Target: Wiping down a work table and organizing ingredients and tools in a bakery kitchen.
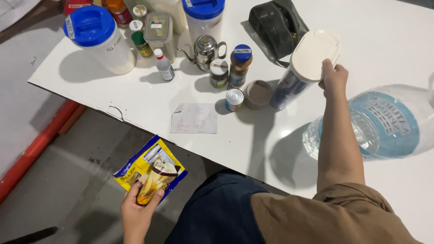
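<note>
1. Yellow and blue foil is what my left hand (135, 208) clasps: a sealed food pouch (150, 169), held low over the grey floor, off the near edge of the white table (217, 144). Its top looks untorn as far as I can tell.
2. My right hand (333, 77) is closed on the cream lid of a tall clear pitcher (304, 68), which stands tilted on the table with dark contents inside.
3. The lid sits on the pitcher, so I judge nothing from the pouch has gone in; opening both remains.
4. Just left of the pitcher stand a small round tub (258, 93) and a tin can (234, 99); behind them two spice jars and a steel kettle (205, 50).
5. A large water jug (384, 124) lies beside my right forearm, and a paper slip (194, 118) rests near the table edge.
</note>
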